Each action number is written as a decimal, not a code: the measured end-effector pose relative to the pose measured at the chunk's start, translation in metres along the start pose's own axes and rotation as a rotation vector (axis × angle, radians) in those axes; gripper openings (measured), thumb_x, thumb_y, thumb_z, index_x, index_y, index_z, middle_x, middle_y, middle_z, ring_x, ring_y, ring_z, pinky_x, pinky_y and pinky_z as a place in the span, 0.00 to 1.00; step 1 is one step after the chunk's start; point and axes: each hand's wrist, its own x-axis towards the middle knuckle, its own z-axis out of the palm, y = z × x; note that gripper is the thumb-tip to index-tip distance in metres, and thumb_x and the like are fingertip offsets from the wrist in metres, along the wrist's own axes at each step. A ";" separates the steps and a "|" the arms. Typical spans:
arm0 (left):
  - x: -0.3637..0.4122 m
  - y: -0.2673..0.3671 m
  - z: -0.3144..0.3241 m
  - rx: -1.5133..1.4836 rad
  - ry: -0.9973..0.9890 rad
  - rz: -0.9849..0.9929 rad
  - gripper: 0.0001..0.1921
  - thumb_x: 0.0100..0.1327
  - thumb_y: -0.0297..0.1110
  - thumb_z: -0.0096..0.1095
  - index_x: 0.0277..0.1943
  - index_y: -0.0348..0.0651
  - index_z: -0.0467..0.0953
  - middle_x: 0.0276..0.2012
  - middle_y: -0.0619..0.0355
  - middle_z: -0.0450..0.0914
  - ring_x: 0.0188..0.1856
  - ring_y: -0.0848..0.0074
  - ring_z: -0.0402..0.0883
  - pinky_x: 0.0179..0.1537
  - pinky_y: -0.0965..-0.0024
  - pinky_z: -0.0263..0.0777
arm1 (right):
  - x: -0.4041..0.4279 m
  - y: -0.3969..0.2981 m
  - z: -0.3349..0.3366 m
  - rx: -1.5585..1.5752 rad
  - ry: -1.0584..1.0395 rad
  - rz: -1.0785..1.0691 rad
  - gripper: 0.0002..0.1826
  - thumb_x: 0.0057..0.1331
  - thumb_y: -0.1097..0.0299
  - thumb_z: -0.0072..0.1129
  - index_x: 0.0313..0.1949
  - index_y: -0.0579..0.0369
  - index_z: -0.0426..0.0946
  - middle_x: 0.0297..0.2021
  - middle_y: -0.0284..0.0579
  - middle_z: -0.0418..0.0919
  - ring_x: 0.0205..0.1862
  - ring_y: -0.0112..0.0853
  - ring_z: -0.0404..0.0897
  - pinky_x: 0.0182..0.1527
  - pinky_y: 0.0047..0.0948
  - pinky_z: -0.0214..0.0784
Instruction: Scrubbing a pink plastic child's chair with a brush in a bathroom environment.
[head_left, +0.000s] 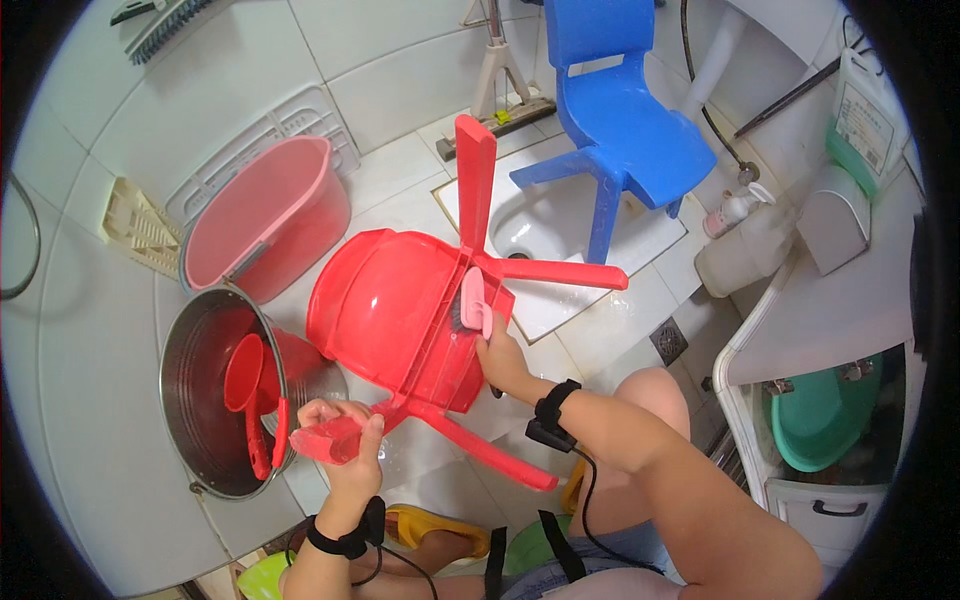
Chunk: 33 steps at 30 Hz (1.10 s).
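A red plastic chair (375, 300) is tipped over before me, its underside and splayed legs showing. My left hand (349, 442) grips one of its legs near the foot, fingers wrapped around it. In my right hand (506, 360) is a pink scrub brush (474, 300), held by its handle. The brush's dark bristles rest against the ribbed underside of the seat, between the legs. Part of the brush handle is hidden by my fingers. Wet spots and whitish suds show on the red plastic near the left hand.
A metal bucket (180, 375) holding a red dipper (251, 390) stands at left, beside a pink tub (315, 217). A blue plastic chair (630, 112) stands over the squat toilet (517, 225). A mop (495, 82) leans behind. At right are a white cabinet (757, 352) and a green basin (795, 420).
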 end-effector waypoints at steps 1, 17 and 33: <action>0.000 0.000 0.001 -0.001 -0.002 -0.001 0.22 0.53 0.15 0.58 0.42 0.45 0.52 0.29 0.57 0.67 0.31 0.76 0.68 0.39 0.71 0.65 | 0.003 0.000 -0.002 0.000 0.002 0.002 0.25 0.61 0.70 0.44 0.58 0.53 0.53 0.25 0.64 0.75 0.27 0.59 0.74 0.30 0.51 0.65; 0.000 -0.003 0.000 -0.033 -0.012 -0.065 0.26 0.46 0.09 0.51 0.43 0.47 0.52 0.32 0.57 0.67 0.36 0.74 0.69 0.45 0.69 0.65 | 0.045 -0.002 -0.019 0.355 -0.264 0.418 0.12 0.63 0.68 0.42 0.45 0.58 0.63 0.25 0.45 0.70 0.19 0.33 0.73 0.19 0.34 0.67; -0.004 -0.005 -0.001 -0.032 -0.023 -0.118 0.28 0.40 0.08 0.47 0.42 0.49 0.52 0.31 0.59 0.66 0.37 0.74 0.67 0.49 0.67 0.63 | 0.023 -0.037 0.006 0.788 -0.152 0.776 0.05 0.64 0.70 0.38 0.33 0.57 0.62 0.16 0.42 0.65 0.15 0.33 0.68 0.16 0.35 0.64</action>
